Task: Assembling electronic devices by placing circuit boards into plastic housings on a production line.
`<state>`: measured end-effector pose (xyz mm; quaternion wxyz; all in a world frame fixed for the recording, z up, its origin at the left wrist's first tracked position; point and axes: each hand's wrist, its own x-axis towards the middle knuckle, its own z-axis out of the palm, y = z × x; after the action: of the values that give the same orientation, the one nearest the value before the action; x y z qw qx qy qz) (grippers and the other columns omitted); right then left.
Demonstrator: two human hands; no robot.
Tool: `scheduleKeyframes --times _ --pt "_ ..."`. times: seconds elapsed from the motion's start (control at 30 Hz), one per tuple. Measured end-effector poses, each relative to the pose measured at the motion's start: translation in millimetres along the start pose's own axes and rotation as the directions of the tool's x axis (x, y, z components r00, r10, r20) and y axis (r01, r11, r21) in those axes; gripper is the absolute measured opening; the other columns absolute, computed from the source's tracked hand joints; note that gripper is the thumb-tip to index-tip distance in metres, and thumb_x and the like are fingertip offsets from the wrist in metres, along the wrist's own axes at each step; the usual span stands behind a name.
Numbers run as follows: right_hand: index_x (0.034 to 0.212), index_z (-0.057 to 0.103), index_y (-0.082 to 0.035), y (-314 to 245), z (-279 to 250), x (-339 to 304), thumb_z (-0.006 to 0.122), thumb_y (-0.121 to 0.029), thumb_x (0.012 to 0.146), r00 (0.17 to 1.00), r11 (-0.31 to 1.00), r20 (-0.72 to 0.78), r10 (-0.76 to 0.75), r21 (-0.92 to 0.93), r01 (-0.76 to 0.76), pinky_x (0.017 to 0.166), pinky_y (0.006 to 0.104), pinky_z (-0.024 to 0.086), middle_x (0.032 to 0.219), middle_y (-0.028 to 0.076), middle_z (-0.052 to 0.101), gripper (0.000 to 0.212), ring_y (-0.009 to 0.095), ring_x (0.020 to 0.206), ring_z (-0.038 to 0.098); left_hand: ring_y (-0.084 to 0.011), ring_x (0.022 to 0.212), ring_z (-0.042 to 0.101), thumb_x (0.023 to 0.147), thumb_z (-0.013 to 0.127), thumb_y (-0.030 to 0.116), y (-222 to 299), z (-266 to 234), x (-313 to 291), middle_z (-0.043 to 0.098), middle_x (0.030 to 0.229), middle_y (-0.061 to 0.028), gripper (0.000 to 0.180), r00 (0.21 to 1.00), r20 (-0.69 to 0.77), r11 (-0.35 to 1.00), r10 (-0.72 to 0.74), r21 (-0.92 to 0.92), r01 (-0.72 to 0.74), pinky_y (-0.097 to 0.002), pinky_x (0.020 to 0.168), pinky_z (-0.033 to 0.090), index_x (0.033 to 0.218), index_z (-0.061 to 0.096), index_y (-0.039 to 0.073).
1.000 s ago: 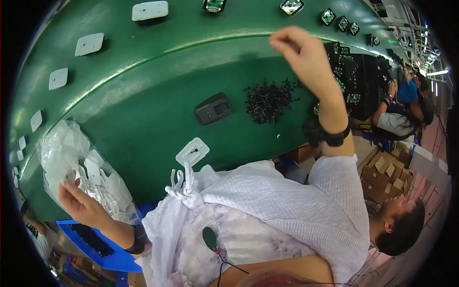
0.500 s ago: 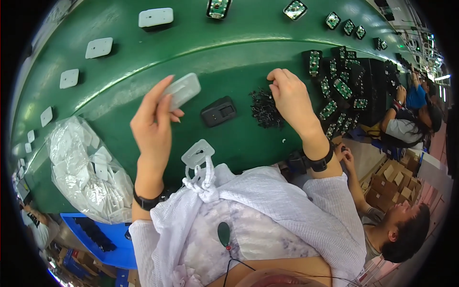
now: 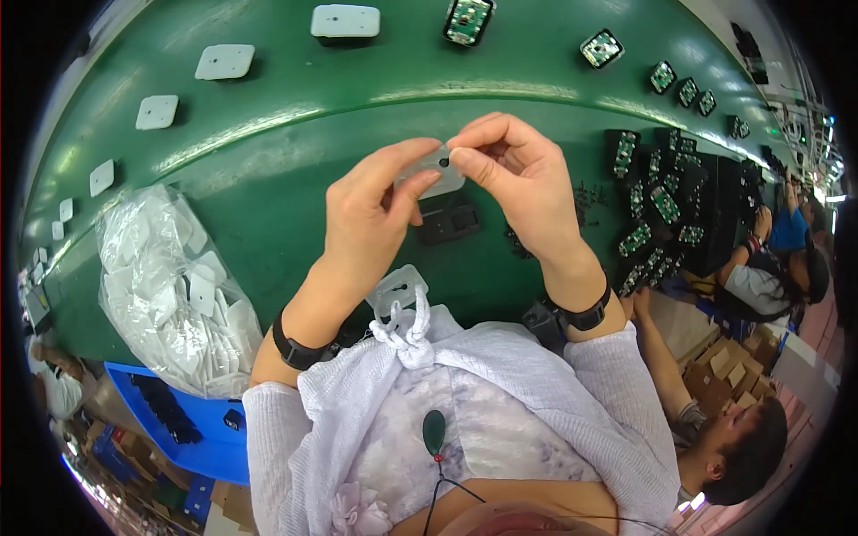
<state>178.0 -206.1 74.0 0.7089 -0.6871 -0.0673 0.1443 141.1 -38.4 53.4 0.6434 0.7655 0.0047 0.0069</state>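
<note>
My left hand pinches a translucent white plastic cover by its edge, tilted above the table. My right hand is closed at the same cover, thumb and forefinger together on a small black part against its face. The fingers hide much of the cover. Below it, a black device housing lies on the green table. Close to my body rests another white cover with a black piece in it. A pile of small black parts lies partly behind my right wrist.
A clear bag of white covers lies at the left, above a blue bin. Housings with green circuit boards crowd the right side. White covers and more boards line the far strip. A co-worker sits at the right.
My right hand has moved left from beside the pile to the cover. My left hand has brought the cover to the right, and both hands now meet at it.
</note>
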Motion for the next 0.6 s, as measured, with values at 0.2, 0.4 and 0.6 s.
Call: scheduleKeyframes --times 0.2,0.4,0.6 --pt "0.097 0.064 0.001 3.9 17.0 1.2 0.065 -0.002 0.088 0.995 0.981 0.037 -0.095 -0.164 0.1 0.079 0.0238 0.047 0.098 0.006 0.059 0.01 0.011 0.09 0.058 -0.0166 0.056 0.062 0.083 0.065 -0.003 -1.1 -7.6 0.6 0.065 0.083 -0.0099 0.017 0.992 -0.03 0.99 0.119 0.084 -0.116 -0.0278 0.048 0.049 0.099 0.065 0.002" --pt "0.093 0.063 0.0 -8.4 28.1 4.2 0.068 -0.004 0.085 0.993 0.937 0.088 -0.081 -0.334 0.106 0.071 0.0222 0.045 0.089 0.002 0.061 0.01 0.009 0.078 0.056 -0.0227 0.059 0.062 0.079 0.065 -0.001 -10.2 -23.9 -8.0 0.058 0.074 -0.0069 0.022 0.94 -0.053 0.885 0.336 0.358 -0.296 -0.0314 0.049 0.05 0.1 0.066 0.007" --pt "0.088 0.062 -0.001 -14.7 30.4 1.5 0.068 -0.005 0.084 0.975 0.904 0.217 -0.053 -0.404 0.139 0.063 0.022 0.041 0.081 0.001 0.059 0.008 0.008 0.07 0.051 -0.0226 0.057 0.06 0.078 0.066 0.001 -7.9 -34.1 -21.0 0.056 0.074 -0.0061 0.023 0.934 -0.045 0.839 0.355 0.457 -0.297 -0.0324 0.048 0.049 0.099 0.067 0.008"
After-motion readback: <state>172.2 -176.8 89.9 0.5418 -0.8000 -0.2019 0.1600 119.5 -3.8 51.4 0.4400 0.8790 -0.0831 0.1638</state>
